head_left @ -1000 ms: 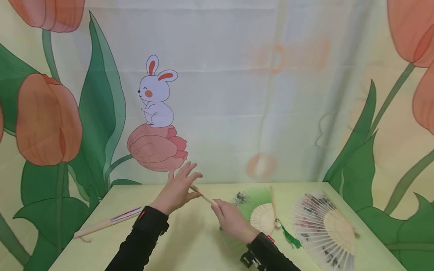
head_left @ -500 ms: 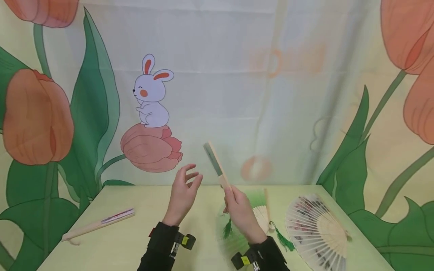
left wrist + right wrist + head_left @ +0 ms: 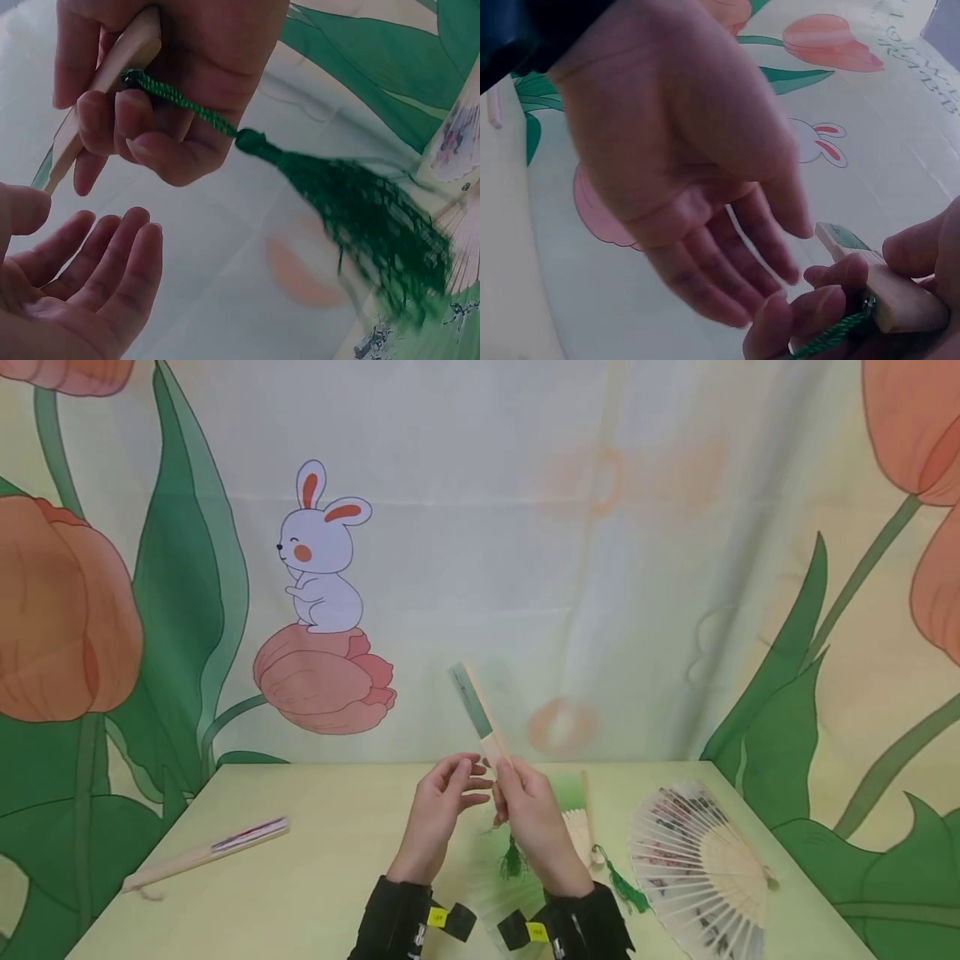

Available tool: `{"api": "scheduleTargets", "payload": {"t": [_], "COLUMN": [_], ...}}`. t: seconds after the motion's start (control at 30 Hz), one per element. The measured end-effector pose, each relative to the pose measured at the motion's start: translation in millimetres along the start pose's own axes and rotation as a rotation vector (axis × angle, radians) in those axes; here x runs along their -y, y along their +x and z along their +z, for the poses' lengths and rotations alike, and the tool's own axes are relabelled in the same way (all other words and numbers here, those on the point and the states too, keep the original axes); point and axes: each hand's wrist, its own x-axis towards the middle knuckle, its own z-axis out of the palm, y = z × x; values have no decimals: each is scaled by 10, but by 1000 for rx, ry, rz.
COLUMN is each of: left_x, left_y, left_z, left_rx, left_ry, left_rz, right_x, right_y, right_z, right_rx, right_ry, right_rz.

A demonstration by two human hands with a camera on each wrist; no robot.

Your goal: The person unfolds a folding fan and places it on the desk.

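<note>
My right hand [image 3: 528, 814] grips the base of a folded green fan [image 3: 472, 702], holding it upright with a lean to the left. A dark green tassel [image 3: 360, 217] hangs by its cord from the fan's base. Close on the fan's left is my left hand [image 3: 442, 810], its fingers loosely bent and the palm turned towards the fan. In the left wrist view the left thumb [image 3: 26, 210] comes very near the fan's slats; whether it touches them I cannot tell. The right wrist view has the pale wooden base of the fan between right thumb and fingers.
Below my right hand an opened green fan [image 3: 573, 835] with its own tassel [image 3: 624, 881] lies on the pale table [image 3: 337, 877]. An opened white floral fan [image 3: 720, 852] lies to its right. A folded fan [image 3: 210, 856] rests at far left. A printed curtain [image 3: 465, 552] hangs behind.
The right hand has raised the folded fan from a low slant across the table to nearly upright. The left hand drew away from its far end, then came in beside the right hand.
</note>
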Motion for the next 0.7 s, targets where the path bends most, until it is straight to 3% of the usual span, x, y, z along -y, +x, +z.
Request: {"api": "scheduleTargets", "payload": {"t": [0.27,0.43,0.57,0.7], "left_x": [-54,-73,-111,-166], "left_y": [-28,-65,-82,-79], "left_z": [17,-7,-24,-35], "left_rx": [-38,-33,7,90], "left_ry": [55,42,47,109], "left_rz": [21,-5,-13,-15], "right_x": [5,17,64,93], "right_y": [-34,-71,-104,-97], "right_z": [20,-1,-63,-147], "right_rx": [76,156,184,123], "right_ry": [-32,-146,-239,-277], "right_rz": [2,5,10,-18]}}
